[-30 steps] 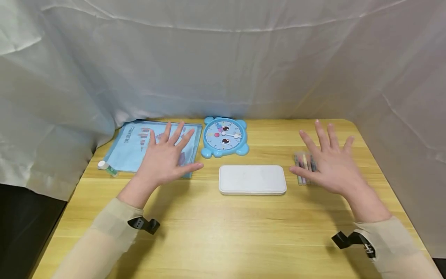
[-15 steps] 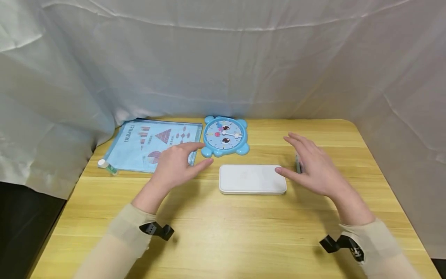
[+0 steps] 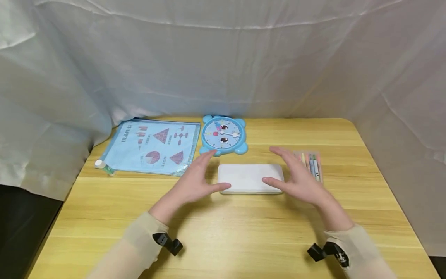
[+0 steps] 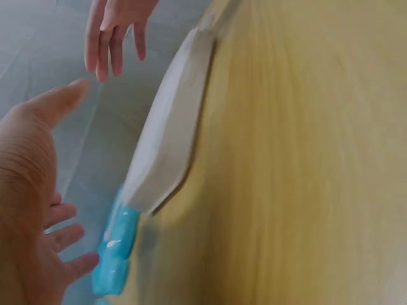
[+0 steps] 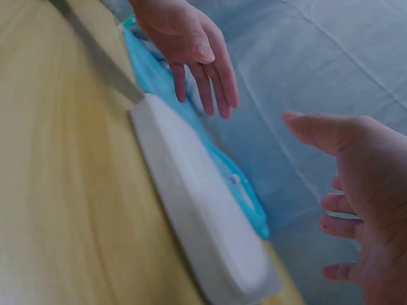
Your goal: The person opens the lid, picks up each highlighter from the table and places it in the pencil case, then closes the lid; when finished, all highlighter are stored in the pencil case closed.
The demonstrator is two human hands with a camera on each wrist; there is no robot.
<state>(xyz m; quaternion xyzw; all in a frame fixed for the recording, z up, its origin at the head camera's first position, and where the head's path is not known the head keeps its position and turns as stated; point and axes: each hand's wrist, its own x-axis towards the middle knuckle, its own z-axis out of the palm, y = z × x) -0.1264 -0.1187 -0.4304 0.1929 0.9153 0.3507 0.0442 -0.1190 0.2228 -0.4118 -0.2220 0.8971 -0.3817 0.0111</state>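
White and smooth, a closed-looking flat white case [image 3: 249, 178] lies on the wood-grained bench [image 3: 237, 236], its long side turned toward the wearer, and serves as the landmark for everything else. The left hand [image 3: 192, 184] hovers just beside its left end, the thumb reaching over the near left corner in the head view. The right hand [image 3: 303, 182] hovers at the opposite end, its thumb showing over the right part of the case. Both wrist views show a gap between each hand and the case; the fingers of both hands are released, thumbs held well away from the other fingers, and neither hand grasps anything.

Behind the left half of the case lies a blue toy clock [image 3: 223, 133] with a cartoon face and round knobs at its corners. Left of the case and farther back is a light blue printed sheet [image 3: 153, 145] bearing reddish charts and small lettering too blurred to read. Well to the left of the case, at the sheet's near corner, lies a small white-capped tube [image 3: 105, 167]. To the right of the case, partly hidden by the right hand, sits a set of coloured pens [image 3: 313, 164]. Grey fabric [image 3: 223, 69] hangs beyond the case, and pale sleeves [image 3: 137, 236] wearing black wrist devices [image 3: 168, 243] come in from its near side.
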